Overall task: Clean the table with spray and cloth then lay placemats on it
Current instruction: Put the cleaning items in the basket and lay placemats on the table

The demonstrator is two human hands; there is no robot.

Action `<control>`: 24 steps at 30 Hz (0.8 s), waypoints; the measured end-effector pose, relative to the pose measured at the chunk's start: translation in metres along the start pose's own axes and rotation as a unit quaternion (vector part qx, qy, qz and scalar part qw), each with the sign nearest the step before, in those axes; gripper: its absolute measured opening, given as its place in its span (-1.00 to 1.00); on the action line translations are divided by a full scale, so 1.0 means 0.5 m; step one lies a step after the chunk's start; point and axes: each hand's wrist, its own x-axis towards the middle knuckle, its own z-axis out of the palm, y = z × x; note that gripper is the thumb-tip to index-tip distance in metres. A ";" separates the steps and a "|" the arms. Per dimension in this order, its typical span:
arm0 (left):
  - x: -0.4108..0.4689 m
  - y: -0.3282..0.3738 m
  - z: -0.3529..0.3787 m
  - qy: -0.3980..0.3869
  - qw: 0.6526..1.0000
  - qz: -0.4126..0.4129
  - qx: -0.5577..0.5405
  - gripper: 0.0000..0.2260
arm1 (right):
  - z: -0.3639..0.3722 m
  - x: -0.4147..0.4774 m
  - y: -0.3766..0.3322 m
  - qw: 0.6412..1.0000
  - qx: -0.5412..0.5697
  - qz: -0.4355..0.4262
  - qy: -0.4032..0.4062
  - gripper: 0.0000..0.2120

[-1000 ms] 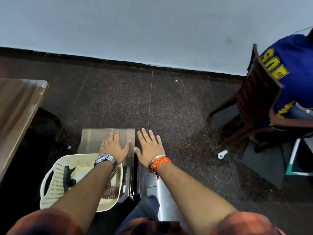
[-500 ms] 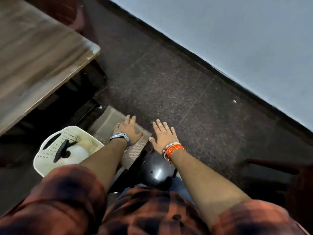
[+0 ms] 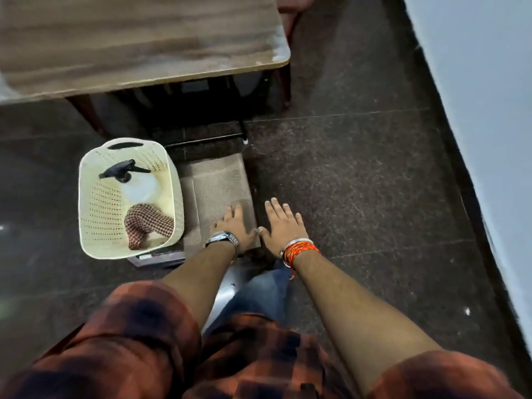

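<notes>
A wooden table (image 3: 138, 44) fills the upper left. Below it stands a cream perforated basket (image 3: 92, 203) holding a spray bottle (image 3: 135, 185) with a black trigger head and a checked cloth (image 3: 146, 223). Beige woven placemats (image 3: 218, 182) lie stacked beside the basket on its right. My left hand (image 3: 236, 227), with a wristwatch, rests flat on the near edge of the placemats, fingers spread. My right hand (image 3: 280, 224), with orange threads at the wrist, hovers open just right of the placemats over the floor, holding nothing.
The dark speckled floor (image 3: 359, 182) spreads to the right, up to a pale wall (image 3: 489, 96). A dark low stand sits under the basket and mats. My knee in jeans and my checked shirt fill the lower part of the view.
The view has swung left, bringing the table overhead and the whole basket into sight. Both hands keep their pose at the placemats; the seated person and chair have left the view.
</notes>
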 end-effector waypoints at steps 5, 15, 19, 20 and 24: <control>0.084 0.056 0.052 0.003 0.981 -0.114 -0.158 -0.10 | -0.021 0.104 0.052 0.992 -0.075 -0.087 -0.052 -0.38; 0.199 0.128 0.053 -0.052 0.951 -0.281 -0.121 -0.27 | -0.083 0.258 0.142 0.970 -0.104 -0.182 -0.122 -0.38; 0.184 0.175 -0.031 -0.026 0.944 -0.292 -0.149 -0.39 | -0.152 0.308 0.144 0.957 -0.100 -0.216 -0.167 -0.38; 0.182 0.191 -0.069 -0.008 0.942 -0.295 -0.161 -0.42 | -0.172 0.320 0.138 0.956 -0.087 -0.216 -0.178 -0.39; 0.164 0.281 -0.289 0.057 0.917 -0.325 -0.226 -0.54 | -0.328 0.369 0.106 0.937 -0.005 -0.280 -0.209 -0.51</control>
